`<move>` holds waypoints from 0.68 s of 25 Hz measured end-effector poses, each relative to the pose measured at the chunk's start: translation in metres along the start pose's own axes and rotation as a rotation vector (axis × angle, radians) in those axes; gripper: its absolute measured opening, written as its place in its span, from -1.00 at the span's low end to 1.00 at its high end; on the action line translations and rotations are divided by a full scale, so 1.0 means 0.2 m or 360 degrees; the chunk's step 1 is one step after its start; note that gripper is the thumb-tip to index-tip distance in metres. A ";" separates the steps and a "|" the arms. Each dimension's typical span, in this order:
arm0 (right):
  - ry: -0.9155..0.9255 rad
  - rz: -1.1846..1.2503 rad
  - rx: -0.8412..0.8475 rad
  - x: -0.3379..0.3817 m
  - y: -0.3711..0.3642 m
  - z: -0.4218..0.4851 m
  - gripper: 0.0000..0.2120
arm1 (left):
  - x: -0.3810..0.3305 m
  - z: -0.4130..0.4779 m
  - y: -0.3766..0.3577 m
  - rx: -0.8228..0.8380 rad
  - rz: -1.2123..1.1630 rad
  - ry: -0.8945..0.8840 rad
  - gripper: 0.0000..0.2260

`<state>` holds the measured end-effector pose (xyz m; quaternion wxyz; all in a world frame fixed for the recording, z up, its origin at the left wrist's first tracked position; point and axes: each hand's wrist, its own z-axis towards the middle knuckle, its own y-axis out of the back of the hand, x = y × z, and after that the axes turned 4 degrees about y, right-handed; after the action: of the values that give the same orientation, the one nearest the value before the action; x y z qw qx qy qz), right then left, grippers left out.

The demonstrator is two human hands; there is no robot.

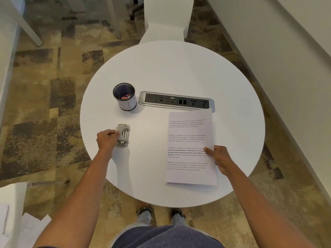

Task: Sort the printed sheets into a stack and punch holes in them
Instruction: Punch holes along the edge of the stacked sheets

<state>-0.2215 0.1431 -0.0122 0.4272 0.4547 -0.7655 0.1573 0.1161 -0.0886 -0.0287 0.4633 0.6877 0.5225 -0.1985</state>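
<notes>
A stack of printed sheets (pixel 189 140) lies on the right half of the round white table (pixel 161 72), its long side running away from me. My right hand (pixel 217 158) pinches the stack's right edge, thumb on top of the text. A small grey metal hole punch (pixel 123 135) sits on the table's left side. My left hand (pixel 107 138) grips the punch's left end with the fingers closed around it. The sheets and the punch are well apart.
A black mesh cup (pixel 124 96) with a white label holds small items behind the punch. A silver power socket strip (pixel 176 101) is set into the table's middle. A white chair (pixel 166 18) stands beyond the table. Loose papers (pixel 26 228) lie at lower left.
</notes>
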 end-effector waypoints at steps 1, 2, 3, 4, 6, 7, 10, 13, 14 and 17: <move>-0.0008 -0.0003 0.0001 -0.01 0.00 0.00 -0.79 | 0.00 -0.01 -0.02 0.0031 -0.0045 0.0013 -0.89; -0.0015 -0.0009 -0.0001 -0.02 0.01 0.00 -0.77 | 0.00 -0.02 -0.05 0.0076 -0.0094 0.0018 -0.91; -0.0013 -0.0013 -0.0003 -0.03 0.02 0.00 -0.75 | -0.02 -0.05 -0.08 0.0132 -0.0136 0.0021 -0.92; -0.0009 -0.0016 -0.0005 -0.03 0.02 0.01 -0.72 | -0.03 -0.08 -0.12 0.0182 -0.0161 0.0022 -0.93; -0.0009 -0.0008 -0.0009 -0.04 0.04 0.00 -0.71 | -0.06 -0.14 -0.21 0.0262 -0.0166 0.0007 -0.93; -0.0004 0.0009 -0.0008 -0.04 0.05 0.00 -0.73 | -0.07 -0.17 -0.26 0.0307 -0.0162 -0.0005 -0.92; 0.0012 0.0055 -0.0018 -0.04 0.07 -0.02 -0.75 | -0.07 -0.25 -0.38 0.0437 -0.0146 -0.0003 -0.94; 0.0002 0.0077 -0.0031 -0.05 0.08 -0.03 -0.75 | -0.05 -0.32 -0.49 0.0520 -0.0106 0.0037 -0.96; -0.0005 0.0083 -0.0034 -0.06 0.08 -0.03 -0.75 | -0.05 -0.35 -0.51 0.0532 -0.0098 0.0050 -0.96; -0.0017 0.0096 -0.0036 -0.08 0.09 -0.04 -0.77 | -0.04 -0.40 -0.56 0.0527 -0.0077 0.0070 -0.96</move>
<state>-0.2288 0.1664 -0.0167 0.4233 0.4274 -0.7829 0.1589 -0.0057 -0.0234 -0.0312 0.3272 0.7461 0.5089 -0.2779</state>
